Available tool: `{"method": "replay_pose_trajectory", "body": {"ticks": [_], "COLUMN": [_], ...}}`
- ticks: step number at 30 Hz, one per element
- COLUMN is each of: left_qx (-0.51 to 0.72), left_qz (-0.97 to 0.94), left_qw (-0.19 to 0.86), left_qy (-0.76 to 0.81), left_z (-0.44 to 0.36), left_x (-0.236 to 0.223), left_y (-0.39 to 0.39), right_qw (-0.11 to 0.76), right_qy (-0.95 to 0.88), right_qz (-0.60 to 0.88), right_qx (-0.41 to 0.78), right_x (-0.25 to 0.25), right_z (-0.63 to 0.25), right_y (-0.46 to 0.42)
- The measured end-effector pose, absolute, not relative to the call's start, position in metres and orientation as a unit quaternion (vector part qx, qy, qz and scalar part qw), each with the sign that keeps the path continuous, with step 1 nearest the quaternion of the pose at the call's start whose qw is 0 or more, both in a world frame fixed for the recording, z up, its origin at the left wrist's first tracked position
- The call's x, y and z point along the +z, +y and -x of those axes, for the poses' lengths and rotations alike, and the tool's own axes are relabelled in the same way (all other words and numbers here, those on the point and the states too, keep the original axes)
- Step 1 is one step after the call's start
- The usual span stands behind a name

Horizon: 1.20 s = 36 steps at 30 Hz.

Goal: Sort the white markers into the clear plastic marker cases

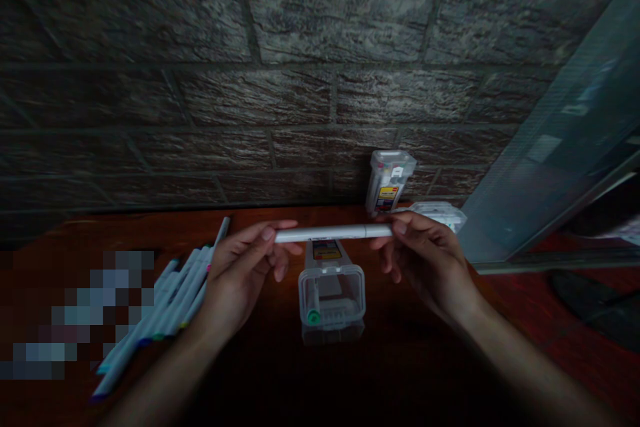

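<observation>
A white marker (333, 233) is held level above the table, one end in each hand. My left hand (245, 267) pinches its left end between thumb and fingers. At the other end, my right hand (423, 250) grips it the same way, hiding that tip. Below and behind the marker lies a clear plastic case (333, 327), its open end facing me. Inside the case, at the left, rests a single marker with a green end (313, 317). Several white markers with coloured ends (173, 293) lie in a loose row left of my left wrist.
An upright clear case with markers (387, 183) stands against the brick wall (300, 93). Beside it, partly behind my right hand, is another clear plastic piece (440, 213). A glass panel (545, 133) rises past the right end of the wooden table (400, 367).
</observation>
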<state>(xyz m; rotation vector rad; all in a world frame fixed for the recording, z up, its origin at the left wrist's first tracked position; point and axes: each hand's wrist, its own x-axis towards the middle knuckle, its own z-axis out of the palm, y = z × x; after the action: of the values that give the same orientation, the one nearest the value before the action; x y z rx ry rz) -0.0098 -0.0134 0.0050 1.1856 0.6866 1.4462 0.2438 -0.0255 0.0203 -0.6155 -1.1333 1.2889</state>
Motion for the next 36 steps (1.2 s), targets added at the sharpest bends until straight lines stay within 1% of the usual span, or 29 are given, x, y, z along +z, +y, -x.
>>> {"method": "replay_pose_trajectory", "body": {"ticks": [21, 28, 36], "left_qx": [0.607, 0.616, 0.614], "left_qz": [-0.465, -0.466, -0.514], "left_qw": [0.589, 0.564, 0.503], "left_qy": [0.263, 0.292, 0.324], "left_z": [0.0099, 0.0063, 0.004], "left_x": [0.0078, 0.0075, 0.0055], "left_y": [-0.0155, -0.0161, -0.0145], "right_qw": [0.606, 0.613, 0.619], "right_qy": [-0.47, -0.47, -0.493], "right_qz": [0.257, 0.281, 0.305], "right_qx": [0.588, 0.57, 0.53], "right_x": [0.021, 0.022, 0.0176], "right_z": [-0.2452, -0.2431, -0.2412], "right_y": [-0.0255, -0.0249, -0.0232]}}
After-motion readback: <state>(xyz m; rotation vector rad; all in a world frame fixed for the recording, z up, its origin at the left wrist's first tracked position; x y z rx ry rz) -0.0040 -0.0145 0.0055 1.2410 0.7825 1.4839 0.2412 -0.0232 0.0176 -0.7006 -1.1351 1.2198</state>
